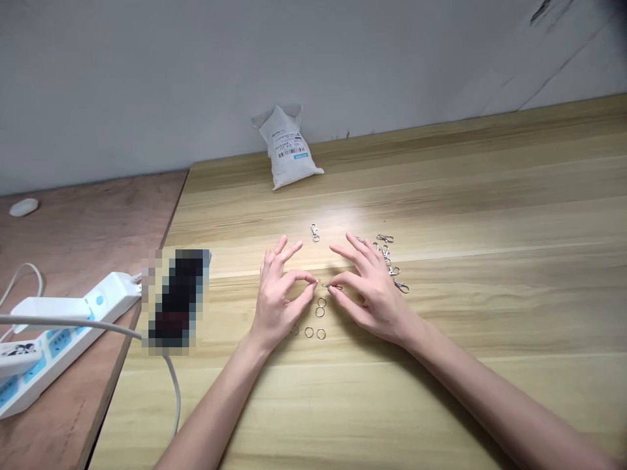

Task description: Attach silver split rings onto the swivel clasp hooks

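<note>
Across the smooth, pale wood-grain tabletop [392, 405], below a flat grey wall [196, 78], your left hand [275, 299] pinches a small metal ring [318, 281], and your right hand [376, 297] pinches a shiny metal piece [337, 286] just beside it, its shape partly hidden. Thin, circular, silvery loose rings [321, 307] lie flat nearer you, while glossy, jointed metal clasps [386, 253] cluster beside your right hand.

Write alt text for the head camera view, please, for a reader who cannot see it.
A left hand and a right hand pinch small metal pieces over a wood-grain table. Metal rings lie between the wrists, metal clasps beside the right hand, and a white package by the wall.
</note>
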A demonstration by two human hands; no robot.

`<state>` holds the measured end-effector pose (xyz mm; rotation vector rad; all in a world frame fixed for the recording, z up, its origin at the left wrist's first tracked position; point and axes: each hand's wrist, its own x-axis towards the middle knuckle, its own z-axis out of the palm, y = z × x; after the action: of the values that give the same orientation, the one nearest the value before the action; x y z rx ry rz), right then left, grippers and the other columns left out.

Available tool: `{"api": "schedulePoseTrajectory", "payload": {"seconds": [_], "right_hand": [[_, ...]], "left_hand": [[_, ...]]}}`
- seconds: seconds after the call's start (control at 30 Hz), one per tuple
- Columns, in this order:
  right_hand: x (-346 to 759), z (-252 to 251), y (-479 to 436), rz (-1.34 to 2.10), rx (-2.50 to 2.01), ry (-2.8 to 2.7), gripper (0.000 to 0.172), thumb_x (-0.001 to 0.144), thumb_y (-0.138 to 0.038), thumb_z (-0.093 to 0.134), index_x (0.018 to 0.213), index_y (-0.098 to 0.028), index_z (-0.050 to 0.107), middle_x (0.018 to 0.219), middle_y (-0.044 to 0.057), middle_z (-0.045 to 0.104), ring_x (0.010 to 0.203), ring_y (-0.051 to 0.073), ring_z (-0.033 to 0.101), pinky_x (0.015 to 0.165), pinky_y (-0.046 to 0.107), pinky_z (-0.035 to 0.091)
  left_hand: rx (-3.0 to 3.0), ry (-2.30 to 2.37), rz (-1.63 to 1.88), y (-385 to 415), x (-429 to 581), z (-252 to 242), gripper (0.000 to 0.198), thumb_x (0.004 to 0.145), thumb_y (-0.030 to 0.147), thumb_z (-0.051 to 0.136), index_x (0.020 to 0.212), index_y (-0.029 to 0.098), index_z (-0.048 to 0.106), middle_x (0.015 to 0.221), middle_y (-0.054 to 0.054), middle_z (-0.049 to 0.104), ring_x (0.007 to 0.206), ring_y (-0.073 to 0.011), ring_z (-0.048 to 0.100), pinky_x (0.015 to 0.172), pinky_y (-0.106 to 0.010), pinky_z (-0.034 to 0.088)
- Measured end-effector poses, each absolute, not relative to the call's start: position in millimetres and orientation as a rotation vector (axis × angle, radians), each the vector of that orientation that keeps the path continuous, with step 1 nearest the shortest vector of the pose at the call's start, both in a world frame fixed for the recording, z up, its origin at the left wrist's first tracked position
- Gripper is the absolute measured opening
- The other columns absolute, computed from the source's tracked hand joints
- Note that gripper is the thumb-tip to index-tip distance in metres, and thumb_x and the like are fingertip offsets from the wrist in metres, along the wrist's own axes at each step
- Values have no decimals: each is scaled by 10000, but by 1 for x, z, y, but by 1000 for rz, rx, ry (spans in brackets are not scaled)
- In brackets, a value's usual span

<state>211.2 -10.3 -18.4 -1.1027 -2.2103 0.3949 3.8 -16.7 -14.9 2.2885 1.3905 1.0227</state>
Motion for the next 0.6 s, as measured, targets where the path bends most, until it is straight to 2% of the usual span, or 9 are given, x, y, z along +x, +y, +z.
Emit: {"api": "schedulePoseTrajectory", "payload": {"seconds": [0.17, 0.6], "right_hand": [[212, -21, -8, 415, -1118, -2201, 103, 913, -230, 564, 925, -219, 665, 1410, 100, 508, 1462, 308, 243, 1141, 593, 259], [213, -17, -7, 421, -1097, -2203, 105, 898, -202, 567, 932, -239, 660, 1353, 79, 566, 1419, 288, 334, 1130, 590, 289]], "left_hand": [[2344, 1335, 998, -16, 4, -15, 48, 843, 159, 660, 840, 206, 652, 1383, -88, 540, 1416, -293, 352, 1150, -603, 248], [2327, 1278, 923, -14, 3, -14, 47, 879, 167, 624, 875, 212, 637, 1420, -92, 508, 1425, -288, 328, 1117, -574, 300]]}}
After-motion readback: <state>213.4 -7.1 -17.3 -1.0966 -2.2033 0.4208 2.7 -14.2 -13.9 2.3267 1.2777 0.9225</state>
